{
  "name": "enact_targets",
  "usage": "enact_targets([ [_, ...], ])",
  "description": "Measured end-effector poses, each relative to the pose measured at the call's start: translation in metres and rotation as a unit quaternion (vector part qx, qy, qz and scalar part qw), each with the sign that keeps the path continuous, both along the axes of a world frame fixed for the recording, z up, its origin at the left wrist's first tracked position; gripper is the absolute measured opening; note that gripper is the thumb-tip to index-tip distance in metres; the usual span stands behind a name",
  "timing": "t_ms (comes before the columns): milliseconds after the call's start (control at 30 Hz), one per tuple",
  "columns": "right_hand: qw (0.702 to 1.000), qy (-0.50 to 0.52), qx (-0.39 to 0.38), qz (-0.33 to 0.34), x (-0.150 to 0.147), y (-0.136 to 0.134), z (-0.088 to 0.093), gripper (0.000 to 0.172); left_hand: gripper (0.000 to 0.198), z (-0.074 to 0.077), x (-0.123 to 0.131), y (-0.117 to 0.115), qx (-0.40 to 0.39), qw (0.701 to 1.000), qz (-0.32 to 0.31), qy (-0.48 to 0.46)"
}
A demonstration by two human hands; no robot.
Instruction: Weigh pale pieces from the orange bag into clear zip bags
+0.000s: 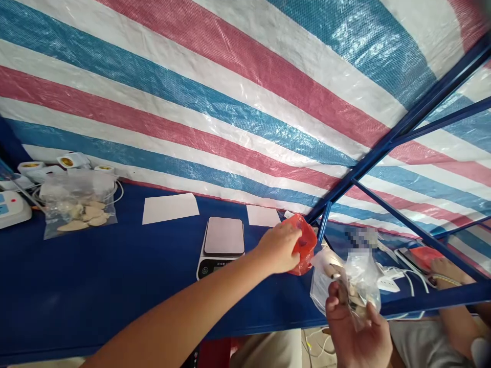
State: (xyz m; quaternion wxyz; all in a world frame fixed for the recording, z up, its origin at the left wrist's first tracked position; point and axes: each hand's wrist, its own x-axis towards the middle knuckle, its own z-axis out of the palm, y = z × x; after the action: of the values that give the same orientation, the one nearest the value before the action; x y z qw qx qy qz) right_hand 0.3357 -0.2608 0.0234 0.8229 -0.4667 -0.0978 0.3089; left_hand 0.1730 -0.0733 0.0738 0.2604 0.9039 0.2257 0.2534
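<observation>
Just past the digital scale (223, 244), the person's left hand (278, 248) reaches across the blue table (115, 286), its fingers (295, 232) pinched narrowly on a red plastic bag (305, 245) near the table's right end. The right hand (356, 337) sits low by the near edge, palm up, its fingers (333, 306) curled around a clear plastic bag (362, 286) of beige pieces, with a white sheet (321, 286) poking out beside it. Toward the left end lies another clear bag (79, 214) of flat beige pieces, just in front of white lamp sockets (28, 167) and near a white electronic unit (11, 208). Two white paper sheets (170, 208) lie along the far edge. Beyond the right end, a co-worker's hand (447, 271) rests near a phone in a red case (420, 258) — a striped tarp (192, 102) hangs behind it all, on a blue metal frame (399, 133).
</observation>
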Motion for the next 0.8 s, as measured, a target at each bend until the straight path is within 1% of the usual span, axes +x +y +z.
enact_targets([
  [67, 1.000, -0.006, -0.008, 0.011, 0.006, 0.004, 0.001, 0.045, 0.049, -0.023, 0.015, -0.011, 0.073, 0.994, 0.009, 0.075],
  [100, 1.000, -0.007, -0.010, 0.016, 0.009, 0.007, 0.002, 0.046, 0.050, -0.031, 0.021, -0.015, 0.091, 0.991, 0.016, 0.102],
  [133, 1.000, -0.004, -0.009, 0.023, 0.011, 0.011, 0.003, 0.047, 0.049, -0.037, 0.025, -0.018, 0.095, 0.988, 0.028, 0.119],
  [200, 0.999, 0.008, 0.003, 0.033, 0.012, 0.021, 0.008, 0.045, 0.046, -0.043, 0.029, -0.018, 0.071, 0.987, 0.065, 0.129],
  [300, 0.998, 0.006, 0.036, 0.057, 0.011, 0.042, 0.019, 0.039, 0.039, -0.042, 0.024, -0.009, 0.009, 0.986, 0.120, 0.116],
  [400, 0.992, -0.016, 0.051, 0.113, 0.011, 0.068, 0.025, 0.032, 0.028, -0.038, 0.013, 0.000, -0.035, 0.983, 0.155, 0.088],
  [433, 0.991, -0.021, 0.040, 0.128, 0.012, 0.076, 0.024, 0.030, 0.028, -0.037, 0.010, 0.002, -0.069, 0.981, 0.170, 0.062],
  [500, 0.990, -0.029, -0.015, 0.136, 0.017, 0.087, 0.017, 0.028, 0.028, -0.035, 0.005, 0.006, -0.161, 0.968, 0.194, -0.009],
  [567, 0.988, -0.042, -0.076, 0.129, 0.024, 0.091, 0.008, 0.028, 0.024, -0.036, 0.002, 0.007, -0.244, 0.947, 0.194, -0.079],
  [600, 0.986, -0.051, -0.097, 0.126, 0.026, 0.090, 0.004, 0.028, 0.022, -0.037, 0.001, 0.007, -0.266, 0.940, 0.186, -0.102],
  [700, 0.978, -0.087, -0.128, 0.142, 0.027, 0.081, -0.003, 0.037, 0.020, -0.041, -0.002, 0.006, -0.292, 0.932, 0.163, -0.142],
  [800, 0.954, -0.164, -0.171, 0.181, 0.021, 0.077, 0.000, 0.051, 0.020, -0.043, -0.004, 0.002, -0.293, 0.933, 0.144, -0.150],
])
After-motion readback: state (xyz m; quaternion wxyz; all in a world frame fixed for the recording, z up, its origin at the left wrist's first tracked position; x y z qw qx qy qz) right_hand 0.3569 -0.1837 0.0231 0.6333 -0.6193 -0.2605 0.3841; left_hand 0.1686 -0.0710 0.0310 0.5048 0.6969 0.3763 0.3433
